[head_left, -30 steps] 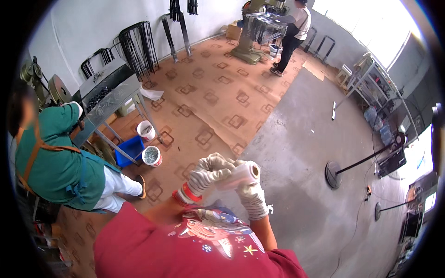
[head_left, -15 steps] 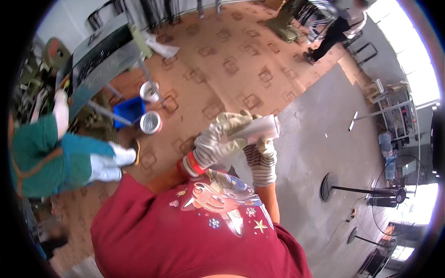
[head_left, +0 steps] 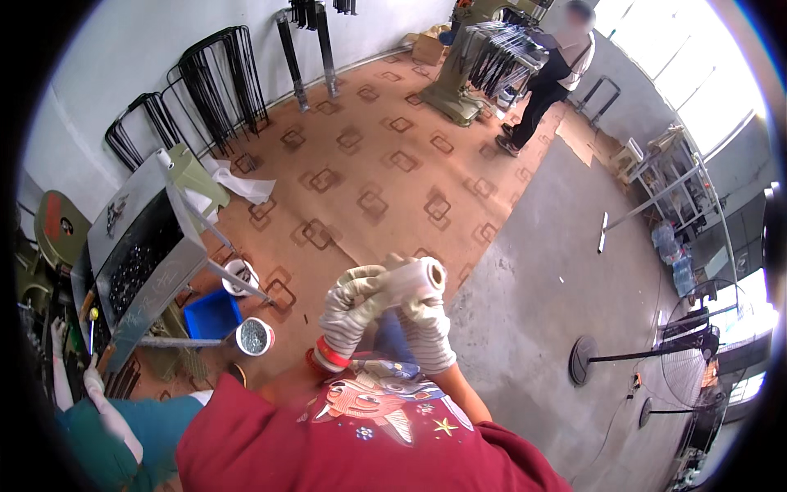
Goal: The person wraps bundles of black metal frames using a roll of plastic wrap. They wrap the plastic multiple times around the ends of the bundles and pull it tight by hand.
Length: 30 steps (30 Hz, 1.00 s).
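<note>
1. In front of the red shirt [head_left: 369, 443], over the carpet [head_left: 352, 217] in view and near its edge with the grey floor [head_left: 525, 312]: roll of clear film [head_left: 410, 284], held up in both hands.
2. Likely light. Firm as wound, soft and stretchy in single layers. Slick outside; not fragile, but edges could nick.
3. Best hold: round the body near each end, open core [head_left: 437, 275] left clear.
4. Left hand [head_left: 351, 305]: fingers curled at the left end; pinching a loose layer? Can't tell.
5. Right hand [head_left: 425, 322]: cupped from below near the core end, fingers partly hidden. Roll tilts up to the right.
</note>
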### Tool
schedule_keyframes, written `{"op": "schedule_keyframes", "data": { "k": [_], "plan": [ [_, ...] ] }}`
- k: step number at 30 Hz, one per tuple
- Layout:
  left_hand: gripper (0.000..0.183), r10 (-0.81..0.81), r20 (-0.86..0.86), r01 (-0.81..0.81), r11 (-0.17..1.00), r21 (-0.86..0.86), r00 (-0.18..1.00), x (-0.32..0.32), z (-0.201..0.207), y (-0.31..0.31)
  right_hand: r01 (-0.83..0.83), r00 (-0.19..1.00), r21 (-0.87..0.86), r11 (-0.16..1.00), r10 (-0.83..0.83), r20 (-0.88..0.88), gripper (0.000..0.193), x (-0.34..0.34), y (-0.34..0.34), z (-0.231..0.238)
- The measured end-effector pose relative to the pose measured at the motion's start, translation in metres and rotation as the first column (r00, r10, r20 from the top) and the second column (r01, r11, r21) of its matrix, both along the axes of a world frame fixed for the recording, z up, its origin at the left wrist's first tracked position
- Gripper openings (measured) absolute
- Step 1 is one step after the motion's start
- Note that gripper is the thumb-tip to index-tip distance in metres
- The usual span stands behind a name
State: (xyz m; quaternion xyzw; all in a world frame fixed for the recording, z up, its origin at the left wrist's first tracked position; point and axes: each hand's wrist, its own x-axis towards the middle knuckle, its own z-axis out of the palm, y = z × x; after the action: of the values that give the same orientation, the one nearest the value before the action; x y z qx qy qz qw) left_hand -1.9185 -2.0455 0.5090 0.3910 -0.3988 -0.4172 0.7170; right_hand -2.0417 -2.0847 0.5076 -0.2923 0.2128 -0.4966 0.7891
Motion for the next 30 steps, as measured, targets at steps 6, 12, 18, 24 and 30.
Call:
{"op": "schedule_keyframes", "data": {
  "k": [6,12,18,24,30],
  "plan": [
    [0.025,0.044,0.047,-0.046,0.997,0.054,0.998,0.042,0.002,-0.080,-0.181,0.981,-0.106,0.978,0.187,0.051,0.068,0.036,-0.096,-0.002],
    [0.013,0.339,0.538,-0.307,0.940,-0.151,0.772,0.088,-0.010,-0.192,-0.251,0.968,-0.119,0.961,0.249,-0.034,0.069,0.080,-0.212,-0.006],
    [0.016,0.429,0.779,-0.360,0.890,-0.279,0.458,0.105,0.011,-0.335,-0.274,0.959,-0.146,0.951,0.259,-0.112,0.067,0.089,-0.346,0.021],
    [0.001,0.281,0.621,-0.414,0.907,0.077,0.732,0.134,0.024,-0.395,-0.488,0.872,0.001,0.873,0.487,-0.040,0.080,0.122,-0.435,0.014],
    [0.011,0.304,0.301,-0.376,0.899,0.223,0.904,0.177,0.001,-0.451,-0.590,0.806,0.083,0.803,0.580,0.122,0.070,0.164,-0.507,-0.004]
  ]
}}
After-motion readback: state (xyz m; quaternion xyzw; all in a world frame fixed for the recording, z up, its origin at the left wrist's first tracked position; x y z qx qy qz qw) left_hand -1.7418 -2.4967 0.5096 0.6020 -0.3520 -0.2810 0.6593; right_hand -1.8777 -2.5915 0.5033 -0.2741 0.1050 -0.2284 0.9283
